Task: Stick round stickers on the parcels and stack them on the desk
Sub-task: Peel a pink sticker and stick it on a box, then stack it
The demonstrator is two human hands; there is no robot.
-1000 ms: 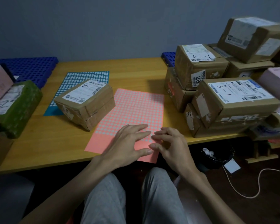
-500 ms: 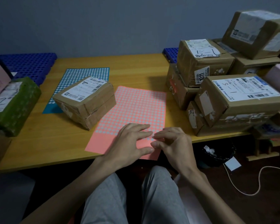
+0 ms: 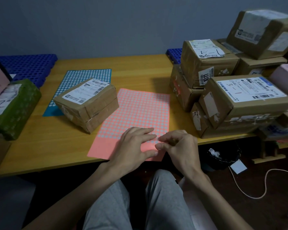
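Not much delta over the last second: both hands sit in the same spot at the near end of the pink sticker sheet, which lies flat on the desk with its near right corner hanging over the front edge. The one real change is the right hand: its fingers lay looser before, and now they're curled in, with thumb and forefinger tips close together at the sheet surface, just beside the left fingertips. We read that as picking at a single dot. It's too small to resolve, so we can't tell whether a sticker is actually lifted or pinched. The left hand is unchanged, fingers straight and slightly spread, pressed flat on the sheet to pin it. The nearest parcel sits just left of the pink sheet, one corner apparently over its edge, the rest on the blue sticker sheet. We see no round sticker on its top. The parcel pile is at the right end of the desk. So we're still in the peel step, with nothing stuck or stacked from this pass. Next, the dot has to come off clean, then go across to the parcel's top face. The risk is that the sheet lifts with the dot if the left hand eases off.
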